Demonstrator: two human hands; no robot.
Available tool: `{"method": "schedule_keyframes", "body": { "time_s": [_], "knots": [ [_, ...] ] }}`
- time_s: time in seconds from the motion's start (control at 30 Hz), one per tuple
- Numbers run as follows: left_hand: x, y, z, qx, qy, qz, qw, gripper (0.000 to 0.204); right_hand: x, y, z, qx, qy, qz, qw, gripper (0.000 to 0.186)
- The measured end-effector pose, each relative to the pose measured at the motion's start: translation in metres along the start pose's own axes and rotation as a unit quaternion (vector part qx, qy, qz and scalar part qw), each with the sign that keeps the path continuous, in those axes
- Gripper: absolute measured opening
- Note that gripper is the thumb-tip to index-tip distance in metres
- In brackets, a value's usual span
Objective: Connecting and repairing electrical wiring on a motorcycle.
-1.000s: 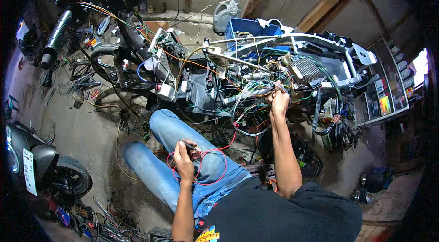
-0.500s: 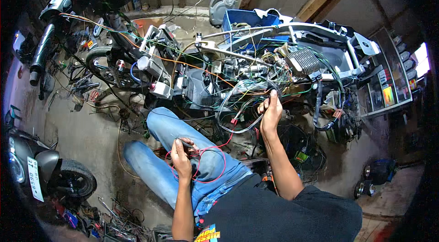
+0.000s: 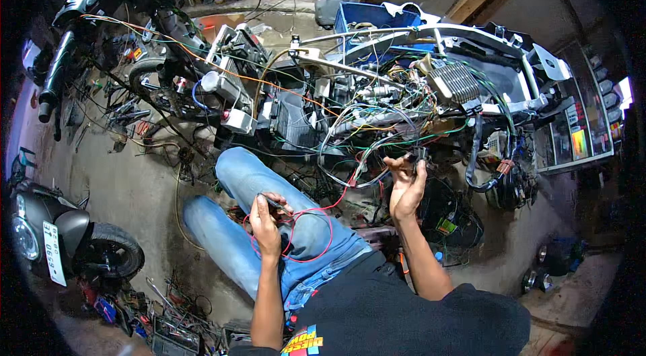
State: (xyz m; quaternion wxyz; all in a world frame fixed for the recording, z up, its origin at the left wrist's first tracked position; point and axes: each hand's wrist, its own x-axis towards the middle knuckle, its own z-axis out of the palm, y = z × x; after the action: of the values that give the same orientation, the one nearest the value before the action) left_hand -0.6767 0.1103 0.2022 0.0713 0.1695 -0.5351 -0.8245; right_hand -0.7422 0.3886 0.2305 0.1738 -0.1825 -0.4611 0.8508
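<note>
My left hand [image 3: 268, 225] is closed over my knee, around a small dark slim piece that the fingers mostly cover. A thin red wire [image 3: 331, 231] loops over the jeans by this hand and runs up to a red connector [image 3: 351, 182] by the loom. My right hand [image 3: 406, 191] is raised, palm turned up, at the lower edge of the tangled wiring harness [image 3: 367, 124]. Between its thumb and fingers sits a small dark connector [image 3: 418, 153], its details hard to make out. The stripped motorcycle frame [image 3: 377, 46] stretches across in front of me.
A finned metal part [image 3: 455, 83] sits on the frame, with a blue crate [image 3: 350, 14] behind it. A glass cabinet [image 3: 577, 130] stands at the right. A parked motorcycle [image 3: 57, 235] is at the left, and loose parts [image 3: 168, 329] litter the floor below it.
My right hand has lowered slightly from the wires and turned palm up, with the dark connector now showing at its fingertips. My left hand stays nearly in place. The view has shifted a little.
</note>
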Motion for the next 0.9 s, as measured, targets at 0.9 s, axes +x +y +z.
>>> {"method": "schedule_keyframes", "body": {
  "time_s": [0.9],
  "knots": [
    [-0.109,0.223,-0.144,0.047,0.441,0.376,0.814,0.037,0.091,0.002,0.022,-0.742,-0.348,-0.252,0.514,0.044]
  ]
}}
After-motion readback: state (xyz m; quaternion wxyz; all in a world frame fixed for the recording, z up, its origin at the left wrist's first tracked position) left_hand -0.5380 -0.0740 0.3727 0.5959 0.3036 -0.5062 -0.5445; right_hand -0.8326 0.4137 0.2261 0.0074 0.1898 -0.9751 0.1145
